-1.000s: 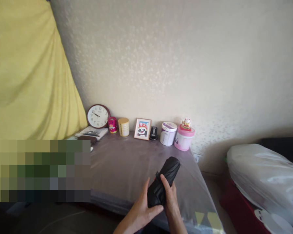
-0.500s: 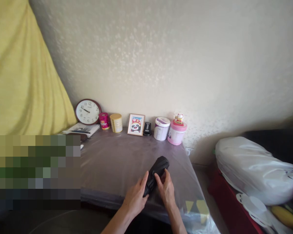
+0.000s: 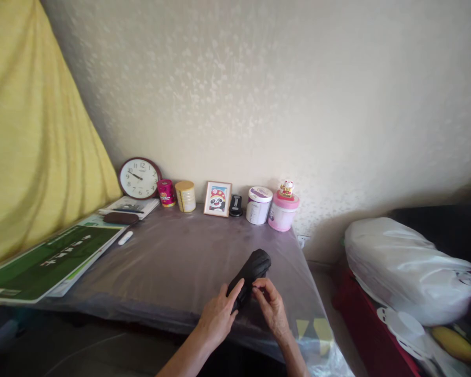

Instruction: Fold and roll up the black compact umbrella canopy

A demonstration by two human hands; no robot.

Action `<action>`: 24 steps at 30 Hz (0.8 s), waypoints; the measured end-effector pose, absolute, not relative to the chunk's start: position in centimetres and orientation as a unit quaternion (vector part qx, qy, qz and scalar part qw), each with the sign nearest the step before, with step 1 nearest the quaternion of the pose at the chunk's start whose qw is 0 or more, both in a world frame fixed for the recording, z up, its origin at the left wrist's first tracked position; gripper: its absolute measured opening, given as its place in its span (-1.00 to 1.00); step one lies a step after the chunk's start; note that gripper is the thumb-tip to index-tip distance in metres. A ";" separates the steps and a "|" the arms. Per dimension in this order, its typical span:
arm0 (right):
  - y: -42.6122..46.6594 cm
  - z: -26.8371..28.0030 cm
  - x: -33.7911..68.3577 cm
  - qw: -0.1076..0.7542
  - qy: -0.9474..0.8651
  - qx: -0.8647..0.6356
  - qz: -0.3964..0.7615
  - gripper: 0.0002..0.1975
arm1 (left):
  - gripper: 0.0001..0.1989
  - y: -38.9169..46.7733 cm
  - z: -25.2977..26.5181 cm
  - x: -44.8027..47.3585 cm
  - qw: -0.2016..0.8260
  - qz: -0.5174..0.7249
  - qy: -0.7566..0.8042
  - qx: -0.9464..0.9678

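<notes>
A black folded umbrella [image 3: 251,268] lies slantwise near the front of the table, its cloth gathered into a bundle. My left hand [image 3: 219,310] is wrapped round its near end, thumb below and index finger along the top. Close against the umbrella's right side is my right hand [image 3: 271,306], with thumb and index finger pinched together. Whatever sits between those fingertips is too small to make out. The umbrella's underside and near tip are partly hidden by my left hand.
Along the wall stand a clock [image 3: 140,178], a pink can [image 3: 166,193], a yellow-lidded tin [image 3: 186,197], a framed panda picture [image 3: 217,199], a black stapler-like object [image 3: 236,206] and two tubs, one topped by a cat figurine [image 3: 286,189]. Left lies a green board [image 3: 43,262]; right, a white bag [image 3: 400,267].
My right hand has shifted from lying over the umbrella to a pinch at its right edge. My left hand keeps its hold. The view has moved slightly.
</notes>
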State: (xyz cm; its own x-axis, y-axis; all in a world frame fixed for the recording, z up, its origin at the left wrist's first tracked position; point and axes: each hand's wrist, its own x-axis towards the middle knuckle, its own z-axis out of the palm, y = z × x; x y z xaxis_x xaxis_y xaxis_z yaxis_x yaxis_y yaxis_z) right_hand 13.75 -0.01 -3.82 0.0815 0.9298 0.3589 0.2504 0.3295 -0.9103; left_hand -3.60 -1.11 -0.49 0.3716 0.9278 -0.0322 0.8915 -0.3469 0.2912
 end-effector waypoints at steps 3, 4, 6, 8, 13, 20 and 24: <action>-0.6 -4.2 14.0 0.567 -0.565 -0.460 0.385 -0.86 | -0.23 -1.2 -0.3 -3.5 0.115 0.053 0.552 0.824; -0.8 -4.2 14.0 0.572 -0.555 -0.451 0.402 -0.86 | -0.23 -1.2 -0.3 -3.5 0.112 0.048 0.550 0.826; -1.1 -4.2 14.1 0.582 -0.535 -0.443 0.423 -0.87 | -0.24 -1.2 -0.3 -3.5 0.107 0.040 0.548 0.829; -1.1 -4.0 14.0 0.594 -0.511 -0.444 0.435 -0.85 | -0.27 -1.2 -0.3 -3.5 0.103 0.035 0.547 0.830; -0.6 -2.8 13.6 0.612 -0.476 -0.448 0.445 -0.83 | -0.32 -1.1 -0.2 -3.5 0.100 0.030 0.543 0.833; 1.2 -1.6 12.5 0.578 -0.487 -0.461 0.465 -0.79 | -0.37 -1.3 -0.1 -3.5 0.101 0.030 0.538 0.837; 2.5 -1.6 11.9 0.540 -0.526 -0.521 0.401 -0.84 | -0.37 -1.4 -0.4 -3.3 0.093 0.020 0.547 0.831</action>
